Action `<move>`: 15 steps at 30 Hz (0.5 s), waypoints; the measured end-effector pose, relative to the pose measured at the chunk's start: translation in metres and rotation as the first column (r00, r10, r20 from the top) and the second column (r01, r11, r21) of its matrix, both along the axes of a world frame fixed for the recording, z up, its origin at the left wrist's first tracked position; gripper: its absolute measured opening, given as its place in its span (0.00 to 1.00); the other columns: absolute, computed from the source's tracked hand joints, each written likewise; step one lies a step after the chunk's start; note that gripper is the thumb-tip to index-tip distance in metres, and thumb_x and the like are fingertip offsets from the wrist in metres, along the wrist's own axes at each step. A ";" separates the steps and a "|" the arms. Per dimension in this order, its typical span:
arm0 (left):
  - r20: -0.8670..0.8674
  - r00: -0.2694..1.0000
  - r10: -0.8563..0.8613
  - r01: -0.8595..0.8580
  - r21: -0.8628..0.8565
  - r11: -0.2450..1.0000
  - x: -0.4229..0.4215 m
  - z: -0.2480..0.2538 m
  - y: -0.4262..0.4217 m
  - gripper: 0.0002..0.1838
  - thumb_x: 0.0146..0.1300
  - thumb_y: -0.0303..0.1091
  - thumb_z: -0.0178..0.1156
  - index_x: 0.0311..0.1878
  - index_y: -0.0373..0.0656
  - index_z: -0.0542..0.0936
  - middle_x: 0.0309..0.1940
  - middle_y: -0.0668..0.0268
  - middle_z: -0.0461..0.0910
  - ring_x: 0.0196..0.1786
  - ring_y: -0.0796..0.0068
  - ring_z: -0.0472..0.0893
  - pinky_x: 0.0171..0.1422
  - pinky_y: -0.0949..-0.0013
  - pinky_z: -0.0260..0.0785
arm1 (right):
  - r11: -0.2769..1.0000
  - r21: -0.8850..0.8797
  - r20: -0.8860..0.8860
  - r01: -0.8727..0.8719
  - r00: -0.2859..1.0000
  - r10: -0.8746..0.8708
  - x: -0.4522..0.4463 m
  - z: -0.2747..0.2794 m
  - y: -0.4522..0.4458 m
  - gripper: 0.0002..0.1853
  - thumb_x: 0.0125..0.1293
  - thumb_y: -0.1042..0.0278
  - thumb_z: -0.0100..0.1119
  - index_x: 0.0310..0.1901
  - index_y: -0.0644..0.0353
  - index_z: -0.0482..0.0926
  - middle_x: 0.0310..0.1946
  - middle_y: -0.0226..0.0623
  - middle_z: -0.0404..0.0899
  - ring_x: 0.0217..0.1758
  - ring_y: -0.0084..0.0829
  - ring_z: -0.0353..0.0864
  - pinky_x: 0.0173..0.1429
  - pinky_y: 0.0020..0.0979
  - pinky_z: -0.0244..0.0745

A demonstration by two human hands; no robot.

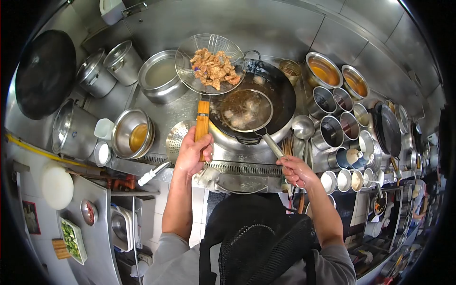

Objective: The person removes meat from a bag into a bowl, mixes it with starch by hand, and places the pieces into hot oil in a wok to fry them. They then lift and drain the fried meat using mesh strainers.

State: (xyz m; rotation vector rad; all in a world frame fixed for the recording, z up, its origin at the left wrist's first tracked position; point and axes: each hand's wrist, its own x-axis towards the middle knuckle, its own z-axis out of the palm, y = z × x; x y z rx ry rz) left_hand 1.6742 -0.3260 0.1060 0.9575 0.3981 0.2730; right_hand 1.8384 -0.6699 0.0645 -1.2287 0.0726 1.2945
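Note:
My left hand (191,153) is closed around the wooden handle of a wire spider strainer (183,71). Browned fried pieces (214,69) lie in its basket, above the left side of a black wok (285,90). In my right hand (295,171) is the metal handle of a round fine-mesh skimmer (270,133). The skimmer's bowl is in the wok, with several pale pieces (246,116) showing in the bubbling oil within its rim. Whether those pieces rest on the mesh or float over it, I cannot tell.
Left of the wok stand a large steel pot (164,92), a perforated ladle (178,140) and a bowl with yellow liquid (137,137). A ladle (303,127) lies at the right, beside several metal containers (327,133). The stove's front edge (247,183) runs before me.

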 end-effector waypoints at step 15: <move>0.016 1.000 -0.001 0.001 0.017 1.000 -0.002 0.037 -0.002 0.19 0.76 0.25 0.59 0.67 0.39 0.71 0.42 0.65 0.77 0.25 0.84 0.71 0.24 0.77 0.64 | 0.916 0.259 -0.301 0.307 0.926 -0.226 0.032 -0.034 0.035 0.09 0.83 0.66 0.55 0.55 0.61 0.77 0.22 0.20 0.67 0.14 0.10 0.62 0.15 0.20 0.56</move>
